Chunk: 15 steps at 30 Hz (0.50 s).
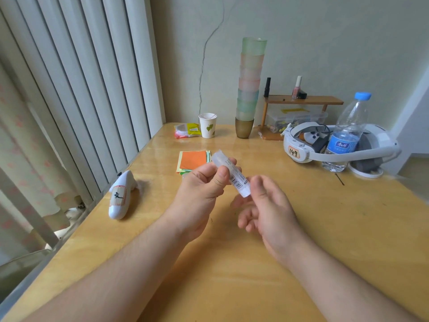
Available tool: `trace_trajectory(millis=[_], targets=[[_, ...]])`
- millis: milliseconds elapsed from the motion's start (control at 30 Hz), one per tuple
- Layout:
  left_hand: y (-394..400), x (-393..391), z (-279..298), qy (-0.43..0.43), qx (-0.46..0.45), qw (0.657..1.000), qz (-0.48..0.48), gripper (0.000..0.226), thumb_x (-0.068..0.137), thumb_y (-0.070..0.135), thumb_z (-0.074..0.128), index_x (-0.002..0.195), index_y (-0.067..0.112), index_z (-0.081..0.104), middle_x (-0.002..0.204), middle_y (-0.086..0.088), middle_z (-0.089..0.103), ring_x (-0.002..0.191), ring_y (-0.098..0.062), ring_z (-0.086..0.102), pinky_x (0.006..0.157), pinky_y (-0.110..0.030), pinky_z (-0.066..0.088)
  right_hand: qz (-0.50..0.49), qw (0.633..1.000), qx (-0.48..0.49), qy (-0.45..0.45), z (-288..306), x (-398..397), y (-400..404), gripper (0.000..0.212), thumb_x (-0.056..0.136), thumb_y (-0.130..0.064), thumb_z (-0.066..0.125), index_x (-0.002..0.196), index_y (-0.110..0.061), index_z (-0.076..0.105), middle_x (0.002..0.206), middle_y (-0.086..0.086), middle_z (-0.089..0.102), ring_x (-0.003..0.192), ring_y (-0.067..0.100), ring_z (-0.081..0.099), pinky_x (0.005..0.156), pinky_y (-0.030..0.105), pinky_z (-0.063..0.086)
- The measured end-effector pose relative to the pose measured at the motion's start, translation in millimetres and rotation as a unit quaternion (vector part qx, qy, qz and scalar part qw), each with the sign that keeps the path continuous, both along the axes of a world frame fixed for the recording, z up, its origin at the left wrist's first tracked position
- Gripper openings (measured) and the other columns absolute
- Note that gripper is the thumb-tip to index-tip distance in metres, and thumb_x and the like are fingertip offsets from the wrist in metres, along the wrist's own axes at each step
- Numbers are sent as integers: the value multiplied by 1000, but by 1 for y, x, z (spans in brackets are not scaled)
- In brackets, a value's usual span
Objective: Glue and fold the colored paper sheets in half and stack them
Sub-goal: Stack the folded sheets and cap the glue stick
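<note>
Left hand (204, 187) pinching small translucent plastic glue stick (232, 176) mid-barrel, held above yellow wooden worktop (325, 228). Right hand (267, 205) loosely spread, thumb close to the stick's near end, contact unclear. Light, rigid, smooth tube, probably slippery; grip mid-barrel, twist at the end. Flat pile of coloured paper sheets, orange on top (193, 160), just beyond: thin, floppy, creases easily; lift by an edge.

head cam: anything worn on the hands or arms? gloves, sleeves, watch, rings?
Nothing worn that shows. Both forearms are bare from the bottom edge of the frame up to the wrists: no sleeves, watch or bands. The left hand and right hand are ungloved, with no rings on the fingers in view. No markers, cables or trackers on either arm.
</note>
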<state>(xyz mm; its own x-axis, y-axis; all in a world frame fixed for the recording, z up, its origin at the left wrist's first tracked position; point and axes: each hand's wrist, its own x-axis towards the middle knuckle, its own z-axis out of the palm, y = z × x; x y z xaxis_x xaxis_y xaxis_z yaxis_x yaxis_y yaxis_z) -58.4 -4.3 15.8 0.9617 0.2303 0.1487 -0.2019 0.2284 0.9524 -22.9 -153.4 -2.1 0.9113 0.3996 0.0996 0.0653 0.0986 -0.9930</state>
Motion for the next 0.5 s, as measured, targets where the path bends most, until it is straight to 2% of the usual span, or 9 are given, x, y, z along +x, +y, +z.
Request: trace_trajectory(millis=[67,167,267,333,400,500], targets=[[0,1,-1,2,5,1000,4,33,82,40,66,109,21,75,118,4,75,97,-1,69,80,-15,47,28,998,-28,53,1,1,1,63,95,-66,41,104,-8,66,73,8,70,54,22,53,50,27,37],[1,1,-2,2,12,1000,4,37,82,39,67,113,20,73,113,5,77,96,0,70,76,-9,48,27,998,-15,48,0,0,0,49,107,-48,41,102,-7,67,74,6,71,59,22,57,55,27,41],[1,2,-3,3,19,1000,6,38,81,42,68,112,21,74,112,7,76,96,-1,68,80,-15,46,-2,1000,-10,-13,-1,0,-1,30,107,-35,53,103,-10,69,77,3,74,63,19,64,58,24,48],[2,3,-4,3,16,1000,9,40,80,42,68,113,20,73,107,5,76,95,-4,67,80,-17,46,-34,998,-18,-57,-2,2,-2,13,99,-22,69,101,-9,68,79,2,77,63,17,68,61,23,51],[1,3,-4,0,11,1000,6,40,82,38,68,115,17,72,104,4,77,95,-2,69,77,-11,48,-82,993,-19,-85,-2,2,-2,18,88,-11,83,96,-14,67,79,0,78,66,16,70,67,27,56],[-1,3,-5,-1,13,1000,-1,41,83,36,66,118,14,71,106,5,78,98,0,70,76,-9,49,-162,968,-80,-174,-5,2,-1,38,78,-13,92,86,-32,60,79,-8,73,70,19,69,70,37,59]])
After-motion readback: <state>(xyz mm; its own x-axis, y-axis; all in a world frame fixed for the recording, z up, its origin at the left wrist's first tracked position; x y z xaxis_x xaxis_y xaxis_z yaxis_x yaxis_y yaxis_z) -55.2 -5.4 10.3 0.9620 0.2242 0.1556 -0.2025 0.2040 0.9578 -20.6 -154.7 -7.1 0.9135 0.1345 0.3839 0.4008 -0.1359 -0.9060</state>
